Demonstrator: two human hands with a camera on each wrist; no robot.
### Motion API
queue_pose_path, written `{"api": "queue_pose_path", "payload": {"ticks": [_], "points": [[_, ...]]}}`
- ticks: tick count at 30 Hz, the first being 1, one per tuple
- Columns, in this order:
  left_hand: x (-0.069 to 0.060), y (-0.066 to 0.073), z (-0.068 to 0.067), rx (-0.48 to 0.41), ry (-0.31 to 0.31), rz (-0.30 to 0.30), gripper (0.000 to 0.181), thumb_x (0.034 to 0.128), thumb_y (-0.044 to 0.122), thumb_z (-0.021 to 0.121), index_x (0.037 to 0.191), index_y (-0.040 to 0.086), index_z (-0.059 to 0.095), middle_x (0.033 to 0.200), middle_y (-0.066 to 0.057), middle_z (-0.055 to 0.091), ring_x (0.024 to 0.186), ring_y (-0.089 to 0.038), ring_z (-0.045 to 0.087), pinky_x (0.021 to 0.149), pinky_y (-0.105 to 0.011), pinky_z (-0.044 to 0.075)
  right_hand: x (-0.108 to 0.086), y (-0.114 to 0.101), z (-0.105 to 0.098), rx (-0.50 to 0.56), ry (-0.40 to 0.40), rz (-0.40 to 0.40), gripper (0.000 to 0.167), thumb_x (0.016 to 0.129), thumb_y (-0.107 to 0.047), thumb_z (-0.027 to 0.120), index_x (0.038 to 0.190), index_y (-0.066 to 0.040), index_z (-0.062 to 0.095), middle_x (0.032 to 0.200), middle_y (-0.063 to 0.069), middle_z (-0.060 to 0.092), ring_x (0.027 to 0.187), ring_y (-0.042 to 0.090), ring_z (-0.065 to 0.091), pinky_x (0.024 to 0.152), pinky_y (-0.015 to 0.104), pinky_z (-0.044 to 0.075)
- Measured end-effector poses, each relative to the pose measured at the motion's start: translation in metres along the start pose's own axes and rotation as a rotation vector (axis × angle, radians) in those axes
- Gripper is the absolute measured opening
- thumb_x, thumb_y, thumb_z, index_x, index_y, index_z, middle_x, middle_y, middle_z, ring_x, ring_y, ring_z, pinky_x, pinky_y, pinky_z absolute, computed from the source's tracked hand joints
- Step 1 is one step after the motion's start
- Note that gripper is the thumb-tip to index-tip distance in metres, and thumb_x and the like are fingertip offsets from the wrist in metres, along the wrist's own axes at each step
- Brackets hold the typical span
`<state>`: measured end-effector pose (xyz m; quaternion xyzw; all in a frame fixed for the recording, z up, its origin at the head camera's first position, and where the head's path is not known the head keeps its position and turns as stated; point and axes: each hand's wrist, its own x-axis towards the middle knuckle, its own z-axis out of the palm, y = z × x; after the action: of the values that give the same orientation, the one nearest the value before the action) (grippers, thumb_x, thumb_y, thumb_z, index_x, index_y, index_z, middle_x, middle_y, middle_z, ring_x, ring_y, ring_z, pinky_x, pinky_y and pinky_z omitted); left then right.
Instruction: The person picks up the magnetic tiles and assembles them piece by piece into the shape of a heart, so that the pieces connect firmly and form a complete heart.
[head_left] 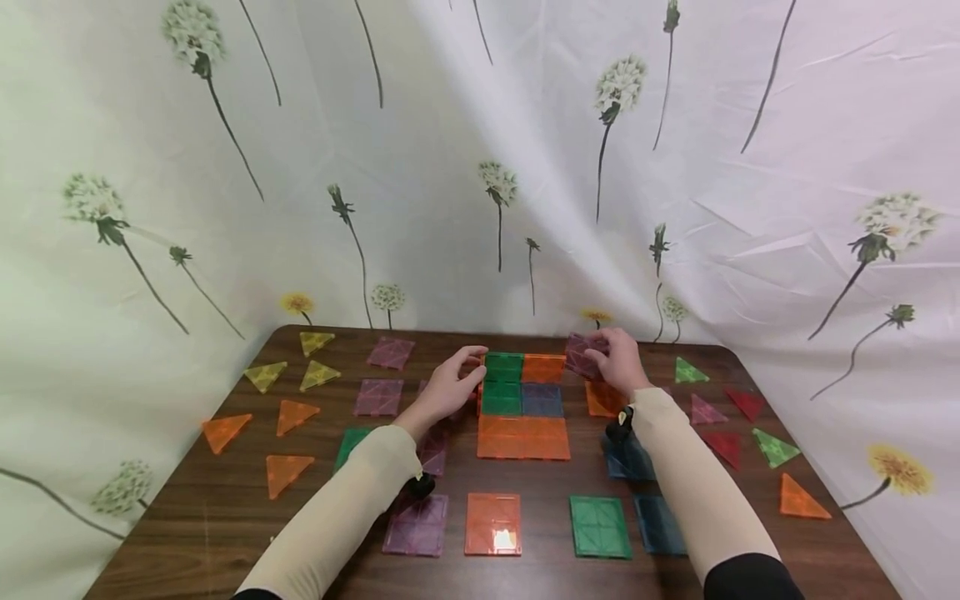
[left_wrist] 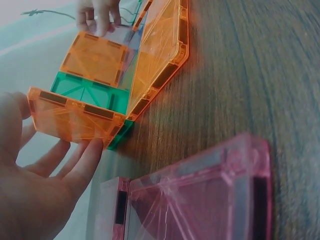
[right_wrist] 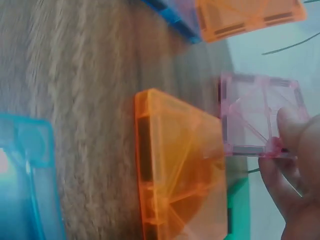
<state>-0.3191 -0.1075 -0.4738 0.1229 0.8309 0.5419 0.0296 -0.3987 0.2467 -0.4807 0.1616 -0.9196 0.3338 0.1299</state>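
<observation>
My right hand pinches a translucent purple square magnetic tile between thumb and fingers, raised at the back right of a small tile structure. At the structure's left side, my left hand holds an upright orange square tile, its thumb by one edge and fingertips against the face. The structure has a green tile and a blue tile lying flat. Behind them stand another green tile and an orange tile. Along the front is an orange wall.
Purple squares lie left of the structure, and an orange square and blue squares lie right. Nearer are an orange square and a green square. Triangles are spread along both sides. A flowered curtain hangs behind the table.
</observation>
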Motion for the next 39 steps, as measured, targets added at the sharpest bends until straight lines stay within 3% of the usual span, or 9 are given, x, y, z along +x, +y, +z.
{"api": "queue_pose_path", "payload": {"ticks": [8, 21, 29, 39], "points": [[0.000, -0.001, 0.000, -0.035, -0.015, -0.005, 0.042, 0.1107, 0.030, 0.056, 0.152, 0.026, 0.053, 0.146, -0.015, 0.056, 0.112, -0.032, 0.066, 0.089, -0.048, 0.061, -0.007, -0.016, -0.006, 0.045, 0.063, 0.014, 0.016, 0.101, -0.017, 0.073, 0.111, -0.005, 0.071, 0.102, 0.014, 0.072, 0.086, 0.027, 0.064, 0.076, 0.042, 0.055], [0.003, -0.002, -0.001, -0.015, 0.001, -0.001, 0.043, 0.1105, 0.029, 0.056, 0.153, 0.022, 0.053, 0.145, -0.014, 0.057, 0.106, -0.028, 0.067, 0.084, -0.041, 0.061, -0.030, -0.034, -0.017, 0.100, 0.094, 0.020, 0.016, 0.102, -0.018, 0.072, 0.109, -0.005, 0.069, 0.099, 0.015, 0.074, 0.083, 0.026, 0.070, 0.070, 0.037, 0.056], [0.002, -0.001, 0.001, -0.033, 0.002, 0.003, 0.041, 0.1099, 0.027, 0.057, 0.151, 0.024, 0.054, 0.144, -0.015, 0.057, 0.105, -0.027, 0.067, 0.085, -0.043, 0.062, -0.051, -0.042, -0.022, 0.109, 0.072, 0.038, 0.015, 0.100, -0.015, 0.073, 0.109, -0.007, 0.065, 0.094, 0.010, 0.069, 0.081, 0.023, 0.066, 0.070, 0.034, 0.053], [0.005, -0.008, 0.000, -0.050, -0.021, 0.022, 0.040, 0.1110, 0.028, 0.055, 0.151, 0.025, 0.054, 0.144, -0.014, 0.057, 0.111, -0.028, 0.067, 0.087, -0.044, 0.061, -0.073, -0.056, -0.013, 0.090, 0.024, -0.050, 0.015, 0.098, -0.009, 0.072, 0.108, -0.008, 0.061, 0.088, 0.004, 0.065, 0.071, 0.013, 0.063, 0.064, 0.031, 0.052]]}}
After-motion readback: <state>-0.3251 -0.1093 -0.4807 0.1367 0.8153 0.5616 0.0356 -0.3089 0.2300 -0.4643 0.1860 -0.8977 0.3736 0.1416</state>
